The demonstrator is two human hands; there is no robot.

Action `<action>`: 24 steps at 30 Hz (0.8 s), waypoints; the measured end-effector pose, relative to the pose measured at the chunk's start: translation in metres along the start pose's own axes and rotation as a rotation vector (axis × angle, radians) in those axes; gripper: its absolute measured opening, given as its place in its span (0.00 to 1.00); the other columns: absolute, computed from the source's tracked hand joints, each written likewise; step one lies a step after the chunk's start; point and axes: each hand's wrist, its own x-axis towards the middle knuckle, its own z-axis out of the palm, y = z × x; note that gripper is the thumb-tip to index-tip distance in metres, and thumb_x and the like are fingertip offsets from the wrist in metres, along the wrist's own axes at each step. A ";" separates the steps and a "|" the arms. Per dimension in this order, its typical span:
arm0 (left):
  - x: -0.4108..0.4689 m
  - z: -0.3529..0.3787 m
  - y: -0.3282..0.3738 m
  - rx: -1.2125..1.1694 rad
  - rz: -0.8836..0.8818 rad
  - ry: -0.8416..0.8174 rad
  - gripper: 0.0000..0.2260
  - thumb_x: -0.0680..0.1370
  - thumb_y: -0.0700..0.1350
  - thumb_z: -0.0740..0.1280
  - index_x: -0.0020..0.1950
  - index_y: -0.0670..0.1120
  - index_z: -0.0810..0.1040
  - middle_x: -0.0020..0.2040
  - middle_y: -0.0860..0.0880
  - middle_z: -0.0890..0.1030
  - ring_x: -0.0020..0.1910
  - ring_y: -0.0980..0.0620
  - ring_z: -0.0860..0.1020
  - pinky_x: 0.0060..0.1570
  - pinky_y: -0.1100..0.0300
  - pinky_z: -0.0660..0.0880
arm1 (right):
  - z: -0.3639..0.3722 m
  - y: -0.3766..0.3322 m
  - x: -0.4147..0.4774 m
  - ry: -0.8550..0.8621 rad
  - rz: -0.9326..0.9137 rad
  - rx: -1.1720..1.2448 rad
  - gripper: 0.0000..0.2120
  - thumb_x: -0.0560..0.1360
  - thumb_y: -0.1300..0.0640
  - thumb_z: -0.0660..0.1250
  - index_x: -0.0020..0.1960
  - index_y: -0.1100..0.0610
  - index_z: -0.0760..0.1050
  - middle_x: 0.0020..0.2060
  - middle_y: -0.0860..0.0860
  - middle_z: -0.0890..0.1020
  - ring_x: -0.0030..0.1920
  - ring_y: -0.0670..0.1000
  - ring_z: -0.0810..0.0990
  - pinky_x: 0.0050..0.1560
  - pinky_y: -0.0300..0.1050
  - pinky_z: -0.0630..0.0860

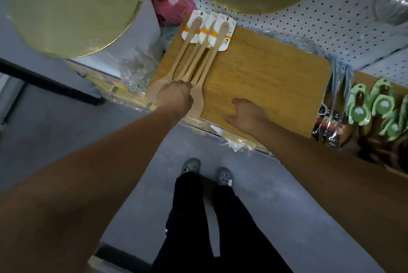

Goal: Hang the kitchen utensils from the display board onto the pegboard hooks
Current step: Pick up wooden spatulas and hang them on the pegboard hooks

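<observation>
Wooden spoons (198, 60), carded at the handles, lie bunched on a board (265, 78) below the pegboard (331, 29). The left hand (174, 98) holds their necks in its grip; the right hand (247, 116) rests flat on the board, holding nothing. Best to lift them together, card holes leading.

Shop — pegboard (320, 27) of packaged utensils (205, 51)

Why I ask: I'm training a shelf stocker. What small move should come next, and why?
Probably lift the wooden spoons slightly off the wooden board. The left hand grips them near their bowls, the right hand rests on the board and could steady it, and their card tags lie at the far end, beside the pegboard.
</observation>
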 end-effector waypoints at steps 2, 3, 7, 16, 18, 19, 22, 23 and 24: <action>0.020 0.005 -0.009 -0.012 0.025 -0.001 0.14 0.77 0.46 0.63 0.61 0.46 0.77 0.57 0.43 0.80 0.56 0.41 0.77 0.51 0.53 0.74 | 0.004 -0.006 0.015 0.009 0.038 0.037 0.30 0.79 0.43 0.64 0.74 0.57 0.66 0.69 0.58 0.73 0.68 0.59 0.72 0.61 0.51 0.74; 0.031 0.006 -0.014 -0.019 0.036 0.001 0.13 0.78 0.48 0.63 0.61 0.45 0.77 0.57 0.42 0.79 0.56 0.40 0.77 0.51 0.52 0.74 | 0.004 -0.010 0.024 0.021 0.057 0.060 0.29 0.78 0.43 0.64 0.74 0.57 0.66 0.69 0.58 0.73 0.68 0.59 0.72 0.61 0.51 0.74; 0.076 0.013 -0.028 -0.106 0.052 0.015 0.15 0.79 0.51 0.62 0.59 0.42 0.76 0.57 0.40 0.78 0.56 0.39 0.77 0.50 0.52 0.74 | -0.003 -0.028 0.080 0.085 0.128 0.213 0.27 0.78 0.45 0.66 0.70 0.60 0.69 0.65 0.59 0.77 0.65 0.60 0.75 0.60 0.51 0.76; 0.130 0.049 -0.044 -0.314 0.024 0.006 0.17 0.74 0.50 0.71 0.57 0.43 0.75 0.58 0.40 0.76 0.54 0.38 0.77 0.52 0.46 0.76 | -0.002 -0.075 0.172 0.204 0.339 0.539 0.16 0.74 0.43 0.72 0.49 0.56 0.76 0.44 0.50 0.79 0.50 0.52 0.80 0.33 0.41 0.70; 0.137 0.052 -0.048 -0.350 0.011 0.020 0.12 0.73 0.48 0.70 0.53 0.45 0.77 0.54 0.42 0.78 0.50 0.40 0.78 0.50 0.48 0.77 | 0.003 -0.081 0.184 0.224 0.361 0.586 0.17 0.74 0.44 0.73 0.52 0.56 0.77 0.46 0.49 0.80 0.49 0.50 0.80 0.36 0.41 0.72; 0.140 0.051 -0.049 -0.353 0.014 0.014 0.09 0.73 0.47 0.69 0.51 0.45 0.77 0.51 0.43 0.79 0.48 0.41 0.78 0.47 0.49 0.78 | 0.002 -0.083 0.187 0.224 0.378 0.627 0.15 0.73 0.44 0.74 0.48 0.55 0.76 0.42 0.47 0.78 0.45 0.49 0.79 0.33 0.39 0.71; 0.144 0.047 -0.047 -0.405 -0.020 -0.049 0.03 0.73 0.41 0.64 0.40 0.47 0.73 0.40 0.46 0.76 0.41 0.44 0.76 0.38 0.57 0.70 | -0.002 -0.083 0.185 0.188 0.445 0.737 0.17 0.73 0.44 0.74 0.39 0.53 0.70 0.34 0.47 0.76 0.33 0.47 0.77 0.18 0.34 0.68; 0.144 0.046 -0.047 -0.446 -0.040 -0.057 0.06 0.73 0.39 0.64 0.37 0.49 0.72 0.37 0.48 0.75 0.40 0.45 0.75 0.38 0.59 0.68 | -0.003 -0.080 0.183 0.176 0.476 0.808 0.15 0.73 0.46 0.74 0.42 0.55 0.73 0.37 0.50 0.79 0.35 0.49 0.80 0.23 0.32 0.74; 0.145 0.044 -0.046 -0.501 -0.060 -0.062 0.08 0.73 0.38 0.64 0.37 0.49 0.73 0.37 0.49 0.75 0.42 0.46 0.76 0.39 0.60 0.69 | -0.003 -0.075 0.181 0.162 0.494 0.911 0.12 0.73 0.50 0.75 0.47 0.58 0.76 0.42 0.54 0.82 0.40 0.53 0.84 0.35 0.37 0.82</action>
